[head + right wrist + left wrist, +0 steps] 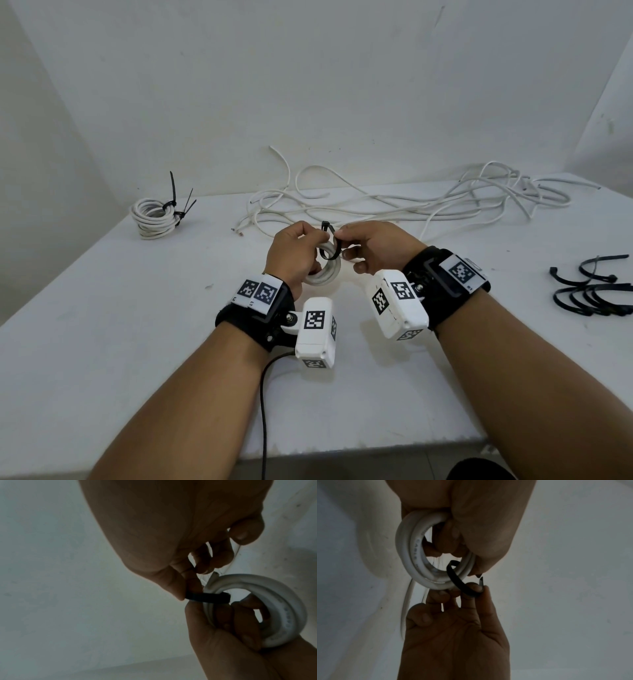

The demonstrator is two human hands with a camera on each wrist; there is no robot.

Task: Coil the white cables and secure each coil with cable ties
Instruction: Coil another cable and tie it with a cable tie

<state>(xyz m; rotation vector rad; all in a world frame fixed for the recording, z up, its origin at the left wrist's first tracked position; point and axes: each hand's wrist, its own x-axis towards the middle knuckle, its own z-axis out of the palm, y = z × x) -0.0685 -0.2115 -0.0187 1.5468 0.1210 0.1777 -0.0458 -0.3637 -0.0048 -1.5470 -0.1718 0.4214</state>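
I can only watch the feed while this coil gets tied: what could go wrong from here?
1. The cable tie is looped around the small coil but does not look locked; if the right hand loses its pinch, the strap may spring off.
2. The left hand alone holds the turns together; a looser grip could let the stiff cable unwind.
3. The loose cables lie just behind the hands and could snag.
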